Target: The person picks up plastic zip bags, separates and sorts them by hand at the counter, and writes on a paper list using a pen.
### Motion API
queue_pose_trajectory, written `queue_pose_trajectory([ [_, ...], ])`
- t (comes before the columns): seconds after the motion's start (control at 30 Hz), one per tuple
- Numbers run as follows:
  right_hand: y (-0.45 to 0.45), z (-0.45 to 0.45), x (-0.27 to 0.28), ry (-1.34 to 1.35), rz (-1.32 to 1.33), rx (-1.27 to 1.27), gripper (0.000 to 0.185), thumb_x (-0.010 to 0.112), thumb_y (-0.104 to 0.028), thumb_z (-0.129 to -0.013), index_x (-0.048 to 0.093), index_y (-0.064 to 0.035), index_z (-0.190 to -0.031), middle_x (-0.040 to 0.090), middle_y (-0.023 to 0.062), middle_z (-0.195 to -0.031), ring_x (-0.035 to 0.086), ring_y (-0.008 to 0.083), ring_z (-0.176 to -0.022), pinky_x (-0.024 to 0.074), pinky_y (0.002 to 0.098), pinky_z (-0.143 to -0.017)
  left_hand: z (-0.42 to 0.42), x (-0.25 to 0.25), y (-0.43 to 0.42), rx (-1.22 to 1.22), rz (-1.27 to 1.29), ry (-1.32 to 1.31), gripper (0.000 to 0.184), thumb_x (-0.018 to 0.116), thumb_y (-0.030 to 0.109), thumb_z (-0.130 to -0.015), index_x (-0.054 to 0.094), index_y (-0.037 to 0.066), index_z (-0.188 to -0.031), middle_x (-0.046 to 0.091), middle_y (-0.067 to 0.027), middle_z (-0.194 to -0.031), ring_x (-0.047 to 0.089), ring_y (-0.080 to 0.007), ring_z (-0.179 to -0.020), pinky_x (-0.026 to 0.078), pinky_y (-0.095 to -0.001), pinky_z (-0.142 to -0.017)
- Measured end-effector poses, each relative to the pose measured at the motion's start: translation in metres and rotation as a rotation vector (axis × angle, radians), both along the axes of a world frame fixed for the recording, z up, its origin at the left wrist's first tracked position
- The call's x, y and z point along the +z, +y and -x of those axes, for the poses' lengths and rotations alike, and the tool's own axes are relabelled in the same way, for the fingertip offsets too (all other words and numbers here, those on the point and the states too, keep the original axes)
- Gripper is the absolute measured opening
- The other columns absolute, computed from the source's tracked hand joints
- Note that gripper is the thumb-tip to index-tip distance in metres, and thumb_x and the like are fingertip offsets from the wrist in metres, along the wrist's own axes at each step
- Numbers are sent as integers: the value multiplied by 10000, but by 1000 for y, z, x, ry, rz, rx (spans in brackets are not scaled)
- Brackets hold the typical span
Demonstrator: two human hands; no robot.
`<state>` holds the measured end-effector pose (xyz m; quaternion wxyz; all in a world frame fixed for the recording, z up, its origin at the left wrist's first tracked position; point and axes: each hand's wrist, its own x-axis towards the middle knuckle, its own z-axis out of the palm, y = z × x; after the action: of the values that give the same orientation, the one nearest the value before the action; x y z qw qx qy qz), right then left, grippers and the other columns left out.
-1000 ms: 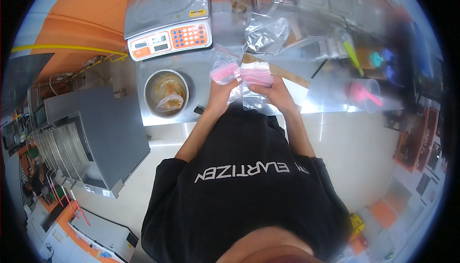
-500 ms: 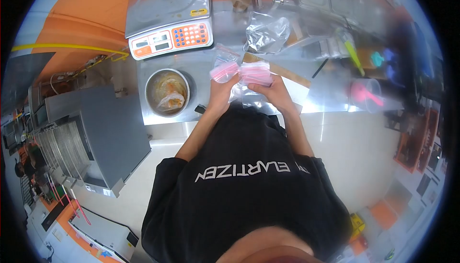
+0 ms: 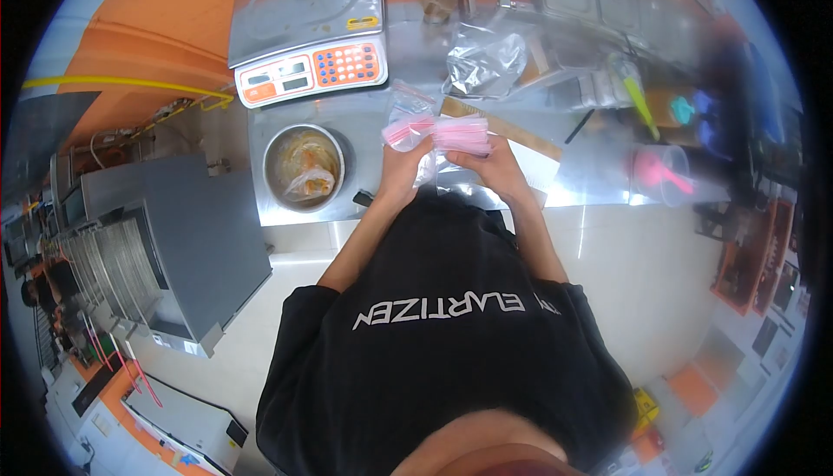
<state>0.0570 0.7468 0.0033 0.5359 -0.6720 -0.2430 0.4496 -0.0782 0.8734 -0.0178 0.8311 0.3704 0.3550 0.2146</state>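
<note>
Two stacks of clear zip bags with pink seal edges are held side by side over the steel counter's front edge. My left hand (image 3: 402,170) pinches the smaller stack of zip bags (image 3: 406,133). In my right hand (image 3: 501,169) is the thicker stack of zip bags (image 3: 462,136), its pink edges fanned. The stacks meet or overlap in the middle, and their lower parts are partly hidden by my hands. Just beyond lies another clear zip bag (image 3: 411,97) on the counter. A white sheet with a brown edge (image 3: 534,164) lies beneath and right of my right hand.
A metal bowl (image 3: 272,183) with a stained plastic bag inside stands left. Behind it is a digital scale (image 3: 310,70). A crumpled clear bag (image 3: 486,59) lies at the back. Rightward are a black stick (image 3: 579,126) and a clear cup with a pink scoop (image 3: 666,172).
The pink edges of the right-hand stack have spread out and tilted slightly. The left-hand stack has shifted a little and sits closer against it. Both hands have barely moved.
</note>
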Motion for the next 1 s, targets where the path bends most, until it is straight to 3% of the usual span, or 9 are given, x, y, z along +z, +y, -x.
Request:
queue_pose_trajectory([
  [0.17, 4, -1, 17, -6, -11, -162, 360, 780, -115, -846, 692, -18, -1182, 732, 66, -1087, 668, 146, -984, 509, 303, -894, 5, 0, 9, 37, 511, -222, 353, 606, 114, -961, 555, 4, -1293, 637, -111, -1201, 641, -217, -1089, 521, -357, -915],
  [0.27, 0, -2, 22, 24, -100, -36, 379, 788, -111, -838, 683, -18, -1190, 729, 64, -1095, 665, 145, -995, 510, 305, -899, 5, -3, 6, 42, 189, -112, 368, 647, 78, -929, 572, -6, -1280, 652, -107, -1192, 639, -202, -1101, 517, -351, -926],
  [0.47, -1, -1, 10, -34, -33, 73, 362, 779, -77, -843, 681, -19, -1186, 727, 59, -1084, 663, 140, -1009, 509, 310, -914, 2, 3, 1, -39, -156, 3, 399, 686, 11, -888, 577, -15, -1271, 653, -106, -1186, 631, -205, -1120, 500, -353, -962],
  [0.57, -1, -1, 11, 87, -111, 48, 352, 773, -76, -851, 682, -19, -1186, 724, 55, -1094, 661, 137, -1010, 510, 307, -914, 5, 7, 1, -66, -230, 37, 386, 670, 65, -916, 569, -11, -1280, 653, -107, -1183, 638, -211, -1112, 511, -366, -952],
  [0.67, 0, -1, 11, 74, -112, -70, 344, 774, -87, -856, 689, -17, -1181, 721, 50, -1104, 660, 138, -1014, 511, 302, -909, 3, 13, 6, 13, 240, -80, 376, 635, 130, -952, 557, -8, -1293, 656, -109, -1177, 649, -219, -1097, 526, -371, -935],
  [0.77, -3, -5, 22, 94, -144, -123, 341, 768, -85, -863, 692, -16, -1188, 720, 46, -1109, 657, 139, -1024, 509, 298, -915, 5, 9, 8, 22, 477, -147, 342, 548, 191, -999, 559, 20, -1294, 652, -118, -1158, 670, -244, -1026, 557, -389, -870],
  [1.0, -10, -5, 13, 45, -91, 72, 454, 767, -87, -868, 623, 4, -1289, 697, 57, -1159, 632, 127, -1060, 500, 308, -942, 2, 13, 2, -38, -53, 11, 409, 712, 16, -878, 584, -18, -1266, 658, -110, -1185, 644, -194, -1078, 514, -346, -927],
])
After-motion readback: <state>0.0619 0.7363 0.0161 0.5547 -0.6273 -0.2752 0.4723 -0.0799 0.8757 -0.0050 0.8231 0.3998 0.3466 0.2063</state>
